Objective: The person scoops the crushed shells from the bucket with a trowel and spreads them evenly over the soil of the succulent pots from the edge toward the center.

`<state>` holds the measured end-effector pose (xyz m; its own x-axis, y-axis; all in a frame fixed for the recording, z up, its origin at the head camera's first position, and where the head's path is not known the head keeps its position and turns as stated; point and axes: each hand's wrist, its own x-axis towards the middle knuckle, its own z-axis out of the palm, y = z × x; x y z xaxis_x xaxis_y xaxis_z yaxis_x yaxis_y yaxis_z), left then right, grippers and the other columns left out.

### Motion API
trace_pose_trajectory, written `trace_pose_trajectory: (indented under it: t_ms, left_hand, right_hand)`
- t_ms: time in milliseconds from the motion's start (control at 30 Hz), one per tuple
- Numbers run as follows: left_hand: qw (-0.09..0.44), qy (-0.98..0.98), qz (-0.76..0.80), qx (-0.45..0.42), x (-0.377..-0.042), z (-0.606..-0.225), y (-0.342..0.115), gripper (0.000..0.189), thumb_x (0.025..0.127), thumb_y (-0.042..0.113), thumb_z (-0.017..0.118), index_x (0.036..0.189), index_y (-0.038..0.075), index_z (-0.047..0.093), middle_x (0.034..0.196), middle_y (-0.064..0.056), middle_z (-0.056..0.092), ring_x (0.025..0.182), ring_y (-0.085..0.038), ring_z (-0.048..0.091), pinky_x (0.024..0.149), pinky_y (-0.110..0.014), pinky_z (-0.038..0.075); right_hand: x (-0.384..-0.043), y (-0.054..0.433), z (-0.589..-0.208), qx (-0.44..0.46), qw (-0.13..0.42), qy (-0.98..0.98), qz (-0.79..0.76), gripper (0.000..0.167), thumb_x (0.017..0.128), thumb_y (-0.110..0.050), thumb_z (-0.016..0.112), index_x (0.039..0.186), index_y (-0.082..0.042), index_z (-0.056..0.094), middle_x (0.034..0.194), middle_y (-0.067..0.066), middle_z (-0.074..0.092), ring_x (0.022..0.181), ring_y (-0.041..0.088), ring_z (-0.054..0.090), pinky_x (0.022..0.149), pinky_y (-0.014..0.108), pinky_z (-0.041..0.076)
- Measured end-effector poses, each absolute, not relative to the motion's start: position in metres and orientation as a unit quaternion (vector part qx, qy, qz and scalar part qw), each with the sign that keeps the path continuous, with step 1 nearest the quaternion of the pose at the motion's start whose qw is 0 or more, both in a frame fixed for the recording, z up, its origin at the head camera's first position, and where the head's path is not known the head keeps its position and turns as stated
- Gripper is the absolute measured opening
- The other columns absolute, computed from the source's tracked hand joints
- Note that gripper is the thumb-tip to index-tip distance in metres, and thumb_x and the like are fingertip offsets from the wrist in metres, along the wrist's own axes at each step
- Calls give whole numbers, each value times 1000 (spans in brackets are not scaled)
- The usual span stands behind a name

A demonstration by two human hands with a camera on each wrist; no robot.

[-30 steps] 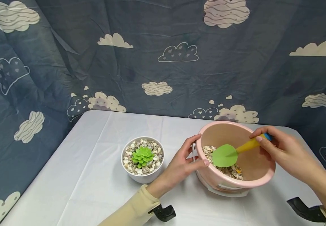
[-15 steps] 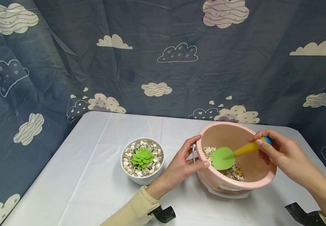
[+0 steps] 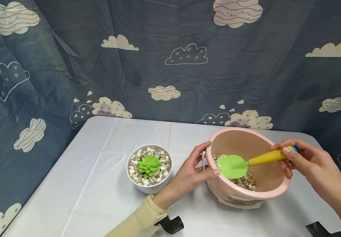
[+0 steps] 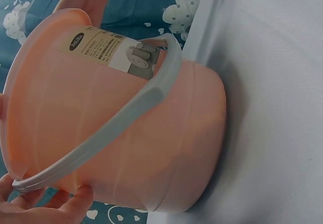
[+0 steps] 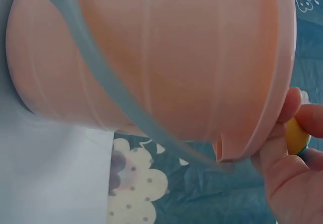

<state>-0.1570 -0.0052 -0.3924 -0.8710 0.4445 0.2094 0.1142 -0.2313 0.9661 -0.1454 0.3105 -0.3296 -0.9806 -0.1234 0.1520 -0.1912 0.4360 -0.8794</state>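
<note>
A pink bucket (image 3: 248, 194) stands on the white table with a layer of small shell pieces or gravel (image 3: 244, 182) in its bottom. My left hand (image 3: 189, 172) holds the bucket's left rim, thumb at the front and fingers farther back by the handle joint. In my right hand (image 3: 312, 161) is a toy shovel, pinched near the blue end of its yellow handle (image 3: 266, 158). Its green blade (image 3: 232, 167) is inside the bucket's mouth at the left, over the gravel. The right wrist view shows my fingers and the yellow handle (image 5: 297, 137) right at the rim.
Left of the bucket, a white pot (image 3: 149, 188) holds pale shell pieces around a green succulent (image 3: 149, 165). A grey bail handle (image 4: 116, 125) hangs down the bucket's side. Behind the table (image 3: 99, 171) hangs a dark blue cloud-print cloth (image 3: 146, 72).
My right hand has moved right and slightly down, and the shovel handle now lies flatter. The green blade has shifted slightly left and down. My left hand stays on the rim.
</note>
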Motion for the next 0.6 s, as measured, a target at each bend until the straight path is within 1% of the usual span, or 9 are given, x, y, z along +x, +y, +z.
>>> trace_pose_trajectory:
  t_ms: [100,233,333,500,600]
  left_hand:
    - [107,612,749,232,-157,-392,-5,70,85,18,70,147,31,41,149,9,38,132,-13,43,107,-30,39]
    - [105,614,747,233,-157,-391,-6,73,84,17,71,149,25,39,152,4,35,136,-18,40,106,-30,40]
    - [106,615,747,229,-157,-391,-5,73,84,17,71,149,24,39,152,5,35,136,-16,39,106,-29,40]
    - [107,617,746,227,-157,-391,-5,73,84,18,71,149,25,39,152,5,35,135,-15,40,106,-29,40]
    - [105,617,746,228,-157,-392,-5,73,84,18,71,149,24,39,151,5,36,134,-14,41,106,-30,40]
  right_hand:
    - [-144,318,-333,70,32,-822,564,26,103,-15,51,122,3,52,109,4,64,66,24,56,59,25,51]
    - [-142,325,-337,60,30,-782,619,24,102,-13,52,121,2,53,102,6,64,68,21,57,59,23,51]
    - [-141,330,-340,59,30,-764,642,20,103,-11,51,120,-1,54,97,6,63,69,19,57,60,21,51]
    - [-139,334,-345,59,36,-737,673,17,103,-8,50,119,-4,53,105,0,64,69,18,57,61,19,51]
    - [-137,336,-348,56,37,-723,688,18,102,-10,50,119,-3,51,110,0,63,69,19,56,62,20,51]
